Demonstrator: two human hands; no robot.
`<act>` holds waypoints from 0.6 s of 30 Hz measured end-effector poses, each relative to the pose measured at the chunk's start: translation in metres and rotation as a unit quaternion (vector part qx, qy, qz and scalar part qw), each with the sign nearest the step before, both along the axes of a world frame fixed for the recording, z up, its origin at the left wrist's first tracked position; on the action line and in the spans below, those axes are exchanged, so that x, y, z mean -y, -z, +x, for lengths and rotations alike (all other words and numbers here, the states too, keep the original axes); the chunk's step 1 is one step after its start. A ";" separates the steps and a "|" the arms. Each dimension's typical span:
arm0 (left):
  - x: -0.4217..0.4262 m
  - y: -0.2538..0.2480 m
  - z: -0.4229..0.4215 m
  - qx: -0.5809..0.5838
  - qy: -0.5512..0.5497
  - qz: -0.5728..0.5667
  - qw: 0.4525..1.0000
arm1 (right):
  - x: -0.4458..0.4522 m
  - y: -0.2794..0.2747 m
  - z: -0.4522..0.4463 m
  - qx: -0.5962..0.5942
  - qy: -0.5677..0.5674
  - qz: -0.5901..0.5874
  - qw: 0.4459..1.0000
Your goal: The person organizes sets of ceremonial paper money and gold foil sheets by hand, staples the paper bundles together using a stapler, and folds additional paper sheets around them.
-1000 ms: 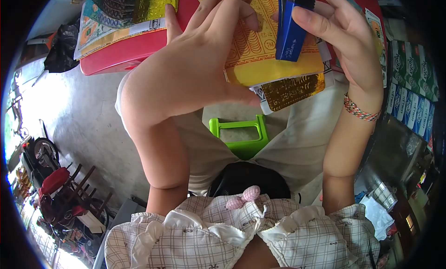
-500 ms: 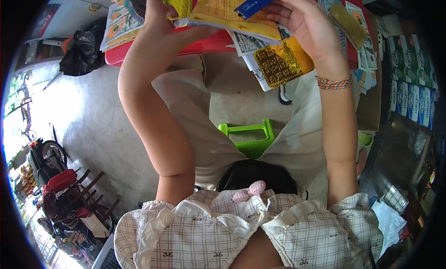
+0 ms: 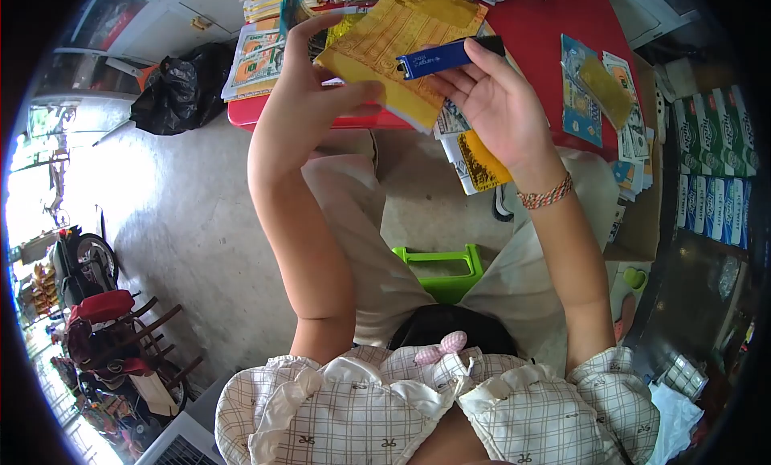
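Observation:
My left hand holds the left edge of a yellow printed paper packet, its thumb at the lower edge. A blue stapler with a black part lies across the packet, gripped in my right hand between thumb and fingers. Below my right hand, a gold-foil paper and banknote-like papers stick out past the edge of the red table. Beyond my left hand lie more banknote-like papers.
Stacks of paper stand at the table's far side. On the right lie a blue packet and printed notes. A black plastic bag is on the floor at left. A green stool is between the legs.
The yellow packet has tilted and now sits in my left hand, higher than the gold-foil paper. The stapler has turned nearly level. The view has shifted, showing more of the table.

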State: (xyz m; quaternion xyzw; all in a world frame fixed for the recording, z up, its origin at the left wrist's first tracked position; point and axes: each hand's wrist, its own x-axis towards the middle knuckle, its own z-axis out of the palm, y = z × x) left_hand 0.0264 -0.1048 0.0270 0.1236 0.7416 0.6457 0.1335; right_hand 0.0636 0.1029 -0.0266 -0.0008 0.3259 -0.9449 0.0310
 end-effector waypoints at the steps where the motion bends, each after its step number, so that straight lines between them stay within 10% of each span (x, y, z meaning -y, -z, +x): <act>1: 0.003 -0.002 0.000 -0.002 -0.001 0.001 1.000 | 0.001 -0.001 0.001 -0.009 0.008 -0.006 1.000; 13: -0.003 -0.055 0.032 -0.160 -0.087 0.092 0.979 | -0.051 -0.034 0.016 -0.219 -0.131 -0.105 0.961; 18: -0.025 -0.057 0.043 -0.175 -0.154 0.104 0.967 | -0.055 -0.047 0.024 -0.190 -0.065 0.066 0.978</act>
